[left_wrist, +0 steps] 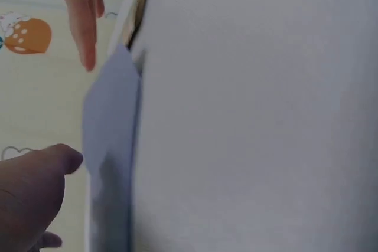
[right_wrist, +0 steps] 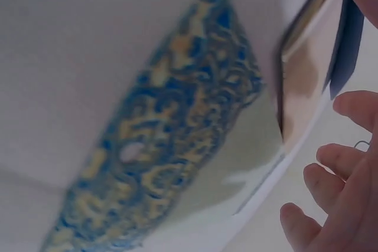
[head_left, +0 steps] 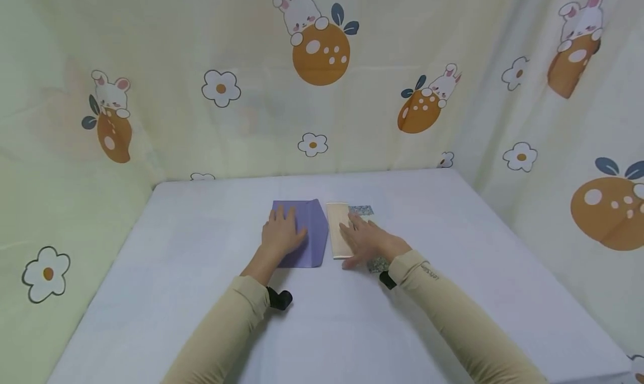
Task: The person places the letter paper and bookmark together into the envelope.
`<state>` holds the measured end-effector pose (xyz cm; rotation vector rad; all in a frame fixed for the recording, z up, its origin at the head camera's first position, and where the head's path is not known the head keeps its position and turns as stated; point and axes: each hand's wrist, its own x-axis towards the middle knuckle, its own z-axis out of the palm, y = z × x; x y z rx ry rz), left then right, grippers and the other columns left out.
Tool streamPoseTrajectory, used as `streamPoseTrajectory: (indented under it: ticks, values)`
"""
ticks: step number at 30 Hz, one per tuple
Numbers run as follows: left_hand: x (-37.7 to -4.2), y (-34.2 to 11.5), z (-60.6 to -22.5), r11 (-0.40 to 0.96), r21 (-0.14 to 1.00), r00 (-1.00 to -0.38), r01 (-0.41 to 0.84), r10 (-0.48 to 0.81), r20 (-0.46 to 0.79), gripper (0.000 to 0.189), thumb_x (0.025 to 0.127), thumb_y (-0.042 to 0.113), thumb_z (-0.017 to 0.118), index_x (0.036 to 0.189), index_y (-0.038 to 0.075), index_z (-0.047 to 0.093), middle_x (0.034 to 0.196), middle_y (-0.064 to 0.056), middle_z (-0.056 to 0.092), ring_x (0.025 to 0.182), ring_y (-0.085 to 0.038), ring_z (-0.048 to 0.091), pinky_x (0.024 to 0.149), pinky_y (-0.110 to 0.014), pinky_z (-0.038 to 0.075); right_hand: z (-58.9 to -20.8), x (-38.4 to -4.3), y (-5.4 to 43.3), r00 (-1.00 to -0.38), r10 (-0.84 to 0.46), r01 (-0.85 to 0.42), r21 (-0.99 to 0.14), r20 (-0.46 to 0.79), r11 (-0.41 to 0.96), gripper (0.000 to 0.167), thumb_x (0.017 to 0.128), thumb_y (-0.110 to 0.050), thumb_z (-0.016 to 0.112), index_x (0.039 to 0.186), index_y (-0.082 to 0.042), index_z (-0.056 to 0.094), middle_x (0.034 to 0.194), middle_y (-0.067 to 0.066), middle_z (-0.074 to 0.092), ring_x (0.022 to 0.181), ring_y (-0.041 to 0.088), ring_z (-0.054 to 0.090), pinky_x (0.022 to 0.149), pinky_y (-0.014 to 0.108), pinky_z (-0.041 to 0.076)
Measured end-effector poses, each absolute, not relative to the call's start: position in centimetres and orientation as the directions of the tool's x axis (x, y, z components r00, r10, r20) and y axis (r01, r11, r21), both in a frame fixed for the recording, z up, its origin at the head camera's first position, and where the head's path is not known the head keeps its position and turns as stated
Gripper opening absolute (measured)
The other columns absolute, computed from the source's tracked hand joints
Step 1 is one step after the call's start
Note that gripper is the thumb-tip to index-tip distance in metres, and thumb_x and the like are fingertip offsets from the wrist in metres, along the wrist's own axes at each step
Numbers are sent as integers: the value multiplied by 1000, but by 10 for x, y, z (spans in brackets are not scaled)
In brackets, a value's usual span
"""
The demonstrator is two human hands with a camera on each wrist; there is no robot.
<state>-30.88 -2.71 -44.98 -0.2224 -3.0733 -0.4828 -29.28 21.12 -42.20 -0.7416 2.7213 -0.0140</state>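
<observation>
While the purple envelope [head_left: 311, 251] lies with its flap [head_left: 321, 233] open, the cream packet [head_left: 336, 238] and patterned card [head_left: 362, 209] set out to its right, the left hand [head_left: 282, 233] and right hand [head_left: 369, 241], both spread, grip nothing (contact cannot be told), so layout appears done, closing outstanding.

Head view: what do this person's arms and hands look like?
A long beige fabric left sleeve and matching right sleeve cover them; the right has small dark lettering near its cuff. A black, round-ended device shows at each wrist. The left hand and right hand wear no gloves.
</observation>
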Motion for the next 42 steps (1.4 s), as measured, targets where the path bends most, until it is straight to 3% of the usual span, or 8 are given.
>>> streamPoseTrajectory:
  ticks: [6, 27, 35, 42]
  values:
    - [-315, -31, -467, 938, 291, -982, 187, 183, 43, 76, 89, 54, 51, 149, 12, 30, 156, -21, 21, 144, -42, 18, 111, -55, 27, -433, -292, 213, -824, -488, -480, -101, -288, 871, 102, 79, -59, 64, 153, -9, 15, 157, 25, 2, 146, 39, 8, 115, 56, 15]
    - [-320, -30, -469, 950, 264, -985, 169, 169, 23, 78, 85, 52, 58, 148, 14, 33, 154, -23, 23, 139, -49, 23, 104, -58, 34, -440, -299, 212, -846, -455, -436, -133, -278, 890, 88, 84, -56, 60, 153, -19, 20, 156, 25, 14, 145, 37, 17, 116, 52, 14]
    - [-319, -31, -466, 951, 259, -985, 172, 174, 15, 75, 84, 49, 60, 144, 10, 39, 149, -27, 32, 134, -52, 32, 101, -56, 40, -439, -299, 210, -826, -490, -478, -115, -280, 871, 74, 92, -56, 47, 152, -18, 24, 155, 23, 20, 144, 36, 22, 114, 56, 17]
    - [-321, -35, -463, 941, 278, -980, 193, 198, 10, 71, 84, 50, 58, 143, 12, 43, 145, -29, 37, 132, -51, 35, 97, -56, 43, -439, -301, 213, -835, -517, -490, -172, -187, 855, 65, 97, -53, 37, 151, -17, 27, 153, 22, 28, 139, 38, 32, 110, 56, 26]
